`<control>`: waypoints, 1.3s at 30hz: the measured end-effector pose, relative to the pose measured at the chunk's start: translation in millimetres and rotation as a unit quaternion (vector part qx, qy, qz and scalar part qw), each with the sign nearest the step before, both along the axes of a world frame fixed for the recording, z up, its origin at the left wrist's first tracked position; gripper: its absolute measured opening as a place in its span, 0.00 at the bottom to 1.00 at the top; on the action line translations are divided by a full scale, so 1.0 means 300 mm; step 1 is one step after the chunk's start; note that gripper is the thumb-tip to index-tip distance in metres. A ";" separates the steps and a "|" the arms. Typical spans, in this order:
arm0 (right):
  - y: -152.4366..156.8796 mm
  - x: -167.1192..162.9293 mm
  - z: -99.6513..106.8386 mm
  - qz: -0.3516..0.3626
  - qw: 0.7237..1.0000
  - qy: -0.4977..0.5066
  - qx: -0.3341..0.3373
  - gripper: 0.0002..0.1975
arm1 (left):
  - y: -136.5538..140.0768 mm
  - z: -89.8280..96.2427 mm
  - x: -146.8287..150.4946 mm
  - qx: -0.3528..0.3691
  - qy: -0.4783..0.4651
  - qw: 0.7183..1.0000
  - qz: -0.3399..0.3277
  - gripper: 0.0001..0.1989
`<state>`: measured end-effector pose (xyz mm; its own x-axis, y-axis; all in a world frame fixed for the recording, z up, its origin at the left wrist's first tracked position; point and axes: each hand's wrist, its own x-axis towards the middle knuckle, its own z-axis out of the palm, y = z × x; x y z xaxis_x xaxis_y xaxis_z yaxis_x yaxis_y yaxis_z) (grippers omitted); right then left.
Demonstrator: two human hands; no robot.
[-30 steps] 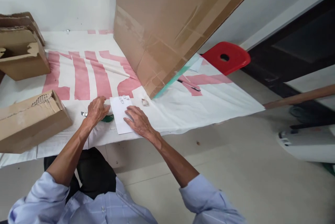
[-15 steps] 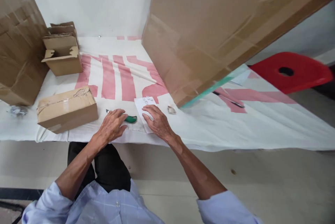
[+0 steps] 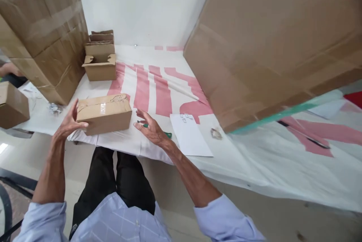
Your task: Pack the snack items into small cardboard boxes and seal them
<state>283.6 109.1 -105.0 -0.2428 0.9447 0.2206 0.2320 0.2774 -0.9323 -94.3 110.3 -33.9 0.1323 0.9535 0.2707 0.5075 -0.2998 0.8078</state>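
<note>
A closed cardboard box (image 3: 109, 121) with a strip of clear tape on top lies near the table's front edge. My left hand (image 3: 68, 123) is at its left end, fingers spread and thumb along the front face; whether it presses on the box I cannot tell. To the right of the box, my right hand (image 3: 151, 128) is open with nothing in it, apart from the box. Partly hidden beneath that hand is a green-handled tool (image 3: 169, 135). Beside it lies a white sheet of paper (image 3: 190, 138) with small drawn shapes.
Large cardboard panels stand at left (image 3: 56, 34) and right (image 3: 268, 45). Small open boxes (image 3: 100, 72) sit at the back left. A pen (image 3: 316, 142) and a small crumpled item (image 3: 216, 133) lie rightward. Another person's arm (image 3: 11, 69) and another box (image 3: 13, 104) show at far left.
My view has swung left. My left hand has moved from the green-handled tool to the box's left end. My right hand has left the paper and moved left, over the tool.
</note>
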 end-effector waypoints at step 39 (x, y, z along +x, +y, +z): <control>-0.218 0.021 0.043 -0.045 0.997 -0.035 -0.045 0.32 | -0.359 -0.071 0.140 0.029 -0.061 0.997 -0.042 0.43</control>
